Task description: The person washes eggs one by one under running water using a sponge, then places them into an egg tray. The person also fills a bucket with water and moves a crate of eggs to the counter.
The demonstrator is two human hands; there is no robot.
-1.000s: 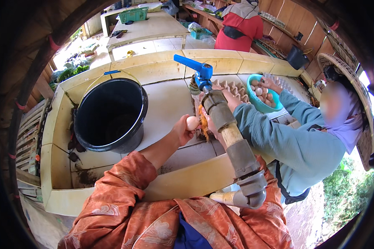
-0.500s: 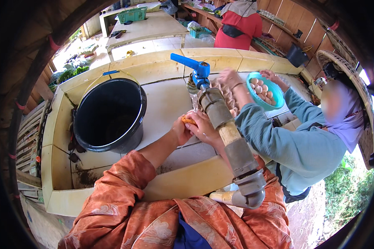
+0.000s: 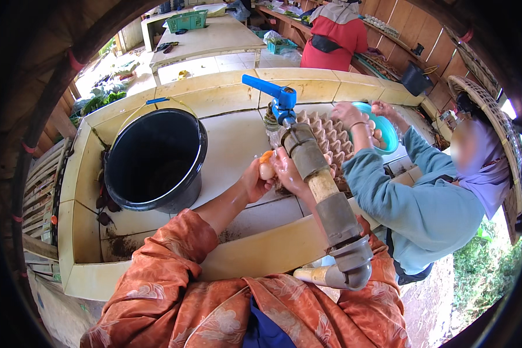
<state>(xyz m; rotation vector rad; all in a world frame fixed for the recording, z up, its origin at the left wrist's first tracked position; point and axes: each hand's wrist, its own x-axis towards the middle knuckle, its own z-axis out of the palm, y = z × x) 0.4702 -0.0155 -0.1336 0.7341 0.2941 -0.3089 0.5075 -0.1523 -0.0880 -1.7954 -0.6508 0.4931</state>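
Observation:
My left hand (image 3: 254,181) is closed around a pale egg (image 3: 267,170). A small orange scrubber or cloth (image 3: 265,156) rests against the top of the egg. Close beside it, my right hand (image 3: 286,169) is wet, its fingers stretched out and nothing visible in them; the pipe hides part of it. Water runs from the blue-handled tap (image 3: 283,104) just above both hands. Behind the pipe lies a cardboard egg tray (image 3: 329,132). A co-worker's hand (image 3: 351,115) reaches over the tray next to a turquoise bowl (image 3: 390,138) of eggs.
A large black bucket (image 3: 156,156) stands on the left in the tiled basin (image 3: 226,136). The grey pipe (image 3: 336,217) rises between my arms. At my right sits a co-worker in a blue-green top (image 3: 429,214). Farther back are a table (image 3: 214,40) and a person in red (image 3: 335,43).
My hands have drawn apart a little, uncovering the egg. The co-worker's hand has moved right from the tray to the bowl, leaving more of the tray in sight.

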